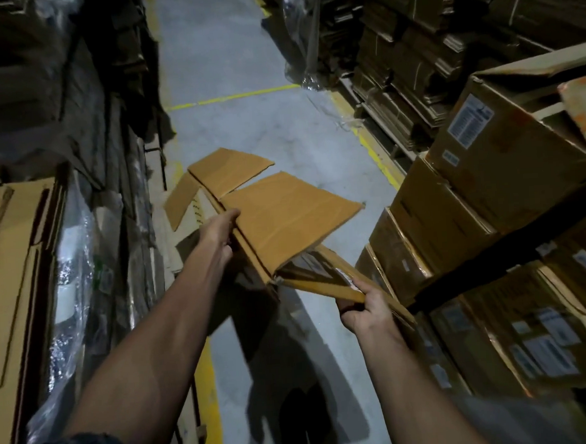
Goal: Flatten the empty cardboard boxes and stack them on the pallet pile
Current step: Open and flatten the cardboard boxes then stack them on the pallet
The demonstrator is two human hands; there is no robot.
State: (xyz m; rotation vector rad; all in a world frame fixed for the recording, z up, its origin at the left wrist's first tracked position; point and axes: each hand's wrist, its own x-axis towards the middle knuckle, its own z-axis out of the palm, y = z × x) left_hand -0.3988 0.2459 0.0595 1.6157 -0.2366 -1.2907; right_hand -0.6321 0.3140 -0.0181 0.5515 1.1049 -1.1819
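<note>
A brown cardboard box [281,215] hangs in mid-air over the aisle, partly collapsed, with its flaps splayed out at the far end. My left hand [221,233] grips its left edge near the fold. My right hand [360,307] holds a lower flap at the near right corner, thumb on top. The box's inside shows as a dark gap between the top panel and that flap. At the far left a pile of flattened cardboard sheets [16,259] lies stacked, wrapped partly in clear plastic.
A grey concrete aisle [244,122] with yellow lines runs ahead. Sealed labelled boxes [487,162] are stacked close on the right. Dark stacks of flat cardboard [411,43] rise at the far right and along the left. Loose plastic wrap [299,67] hangs by the right stack.
</note>
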